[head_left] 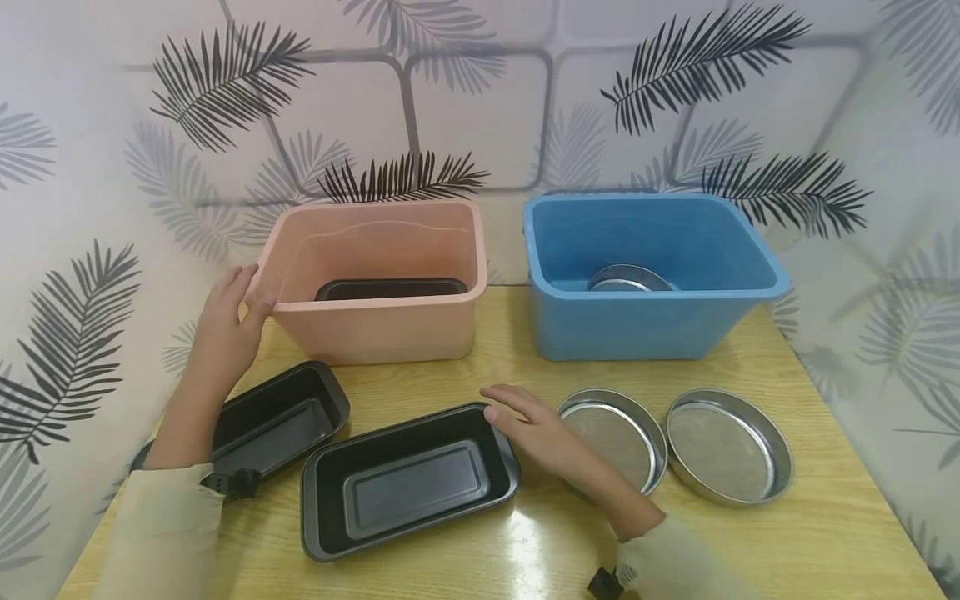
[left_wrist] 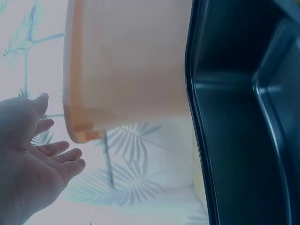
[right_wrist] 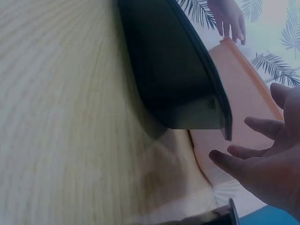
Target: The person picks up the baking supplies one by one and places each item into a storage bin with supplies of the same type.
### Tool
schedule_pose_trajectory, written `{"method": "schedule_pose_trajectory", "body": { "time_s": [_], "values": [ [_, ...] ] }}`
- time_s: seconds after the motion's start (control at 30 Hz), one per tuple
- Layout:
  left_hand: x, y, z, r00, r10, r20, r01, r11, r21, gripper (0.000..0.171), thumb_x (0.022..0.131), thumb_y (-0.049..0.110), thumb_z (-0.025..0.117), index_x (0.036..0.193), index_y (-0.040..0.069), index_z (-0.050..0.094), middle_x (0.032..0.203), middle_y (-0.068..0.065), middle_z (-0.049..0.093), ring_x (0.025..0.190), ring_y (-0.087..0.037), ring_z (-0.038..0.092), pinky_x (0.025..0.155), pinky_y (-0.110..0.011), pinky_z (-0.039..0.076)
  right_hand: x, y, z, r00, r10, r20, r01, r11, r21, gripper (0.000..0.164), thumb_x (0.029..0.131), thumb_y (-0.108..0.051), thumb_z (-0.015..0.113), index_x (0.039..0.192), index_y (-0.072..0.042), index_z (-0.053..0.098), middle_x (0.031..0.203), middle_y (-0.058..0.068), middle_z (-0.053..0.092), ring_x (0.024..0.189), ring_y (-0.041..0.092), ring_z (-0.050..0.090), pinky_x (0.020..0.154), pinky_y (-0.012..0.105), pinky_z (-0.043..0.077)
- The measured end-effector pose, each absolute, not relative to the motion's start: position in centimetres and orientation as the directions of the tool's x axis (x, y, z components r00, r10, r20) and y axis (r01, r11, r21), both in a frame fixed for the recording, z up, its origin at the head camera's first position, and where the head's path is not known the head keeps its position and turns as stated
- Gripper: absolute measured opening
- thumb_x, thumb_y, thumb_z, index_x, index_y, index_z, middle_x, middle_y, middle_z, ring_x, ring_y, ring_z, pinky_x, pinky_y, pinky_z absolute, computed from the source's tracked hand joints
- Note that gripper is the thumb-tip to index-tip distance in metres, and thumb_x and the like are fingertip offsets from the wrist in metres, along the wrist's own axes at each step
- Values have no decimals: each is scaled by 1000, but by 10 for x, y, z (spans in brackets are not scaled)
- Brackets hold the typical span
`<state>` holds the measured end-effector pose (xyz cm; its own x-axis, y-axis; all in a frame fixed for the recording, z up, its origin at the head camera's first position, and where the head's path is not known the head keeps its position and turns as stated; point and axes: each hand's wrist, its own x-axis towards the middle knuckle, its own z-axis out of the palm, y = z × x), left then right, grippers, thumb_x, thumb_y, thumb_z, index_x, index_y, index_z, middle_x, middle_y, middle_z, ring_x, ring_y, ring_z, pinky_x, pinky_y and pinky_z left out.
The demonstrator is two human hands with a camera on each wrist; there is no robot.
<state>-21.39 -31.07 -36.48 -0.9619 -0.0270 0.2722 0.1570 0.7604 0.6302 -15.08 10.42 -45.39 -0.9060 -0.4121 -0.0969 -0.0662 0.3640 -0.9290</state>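
Note:
At the left corner of the pink bin (head_left: 382, 332) is my left hand (head_left: 228, 329), its fingers spread and loosely bent beside the rim; in the left wrist view nothing is in its grasp. A dark loaf pan (head_left: 416, 490) lies on the table in front of the bin. Over that pan's right end hovers my right hand (head_left: 536, 429), fingers relaxed and holding nothing. Another loaf pan (head_left: 281, 429) lies partly hidden under my left forearm, and a dark pan (head_left: 390, 288) sits inside the pink bin.
To the right stands a blue bin (head_left: 622, 327) with a round metal tin (head_left: 628, 277) inside. Two more round tins, one (head_left: 611, 429) partly behind my right forearm and one (head_left: 727, 450) beside it, lie on the wooden table (head_left: 832, 517). A patterned wall rises behind.

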Motion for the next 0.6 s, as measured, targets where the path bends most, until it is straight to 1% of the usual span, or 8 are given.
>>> {"method": "schedule_pose_trajectory", "body": {
  "time_s": [0.13, 0.2, 0.27, 0.37, 0.43, 0.53, 0.6],
  "values": [
    [-222, -323, -367, -967, -12, 253, 155, 761, 630, 62, 109, 37, 42, 157, 0, 28, 162, -33, 19, 149, -54, 16, 117, -74, 16, -150, 99, -462, -903, -417, -103, -62, 364, -929, 50, 102, -45, 56, 145, -21, 56, 156, 5, 45, 149, 27, 34, 121, 54, 32],
    [-226, -329, -369, -971, 5, 240, 164, 745, 646, 62, 109, 36, 42, 158, 1, 28, 161, -32, 21, 147, -55, 20, 115, -74, 21, -149, 96, -465, -902, -417, -112, -46, 349, -936, 51, 102, -46, 56, 145, -19, 56, 154, 2, 48, 148, 27, 36, 122, 54, 30],
    [-229, -334, -370, -976, 23, 215, 163, 729, 665, 62, 109, 37, 41, 159, 2, 26, 162, -30, 22, 145, -56, 24, 113, -75, 23, -148, 94, -468, -903, -410, -125, -24, 340, -940, 52, 102, -46, 56, 146, -19, 56, 152, 1, 50, 148, 27, 37, 123, 53, 28],
    [-232, -339, -371, -987, 46, 151, 141, 685, 715, 65, 109, 40, 39, 161, 5, 21, 164, -27, 20, 143, -58, 27, 111, -77, 26, -147, 91, -472, -904, -402, -148, 6, 333, -943, 54, 101, -48, 56, 146, -19, 55, 152, 0, 51, 147, 26, 37, 123, 52, 28],
    [-235, -342, -372, -993, 53, 108, 115, 668, 735, 67, 109, 43, 36, 162, 7, 17, 166, -25, 17, 144, -58, 25, 112, -77, 23, -148, 90, -474, -906, -394, -153, 12, 338, -941, 55, 101, -49, 56, 147, -20, 55, 152, 0, 51, 148, 26, 37, 123, 53, 28],
    [-239, -345, -376, -996, 63, 69, 93, 632, 769, 68, 109, 44, 34, 163, 9, 12, 167, -24, 14, 145, -56, 25, 113, -74, 26, -149, 88, -476, -910, -385, -152, 22, 322, -946, 53, 101, -48, 57, 146, -21, 55, 151, 0, 52, 147, 26, 38, 123, 52, 28],
    [-241, -348, -379, -996, 69, 52, 83, 615, 784, 67, 109, 44, 33, 163, 11, 10, 167, -23, 13, 145, -53, 28, 115, -69, 29, -149, 87, -478, -914, -375, -153, 32, 308, -951, 49, 101, -46, 58, 144, -21, 57, 150, 0, 54, 146, 26, 40, 122, 52, 30]
  ]
}}
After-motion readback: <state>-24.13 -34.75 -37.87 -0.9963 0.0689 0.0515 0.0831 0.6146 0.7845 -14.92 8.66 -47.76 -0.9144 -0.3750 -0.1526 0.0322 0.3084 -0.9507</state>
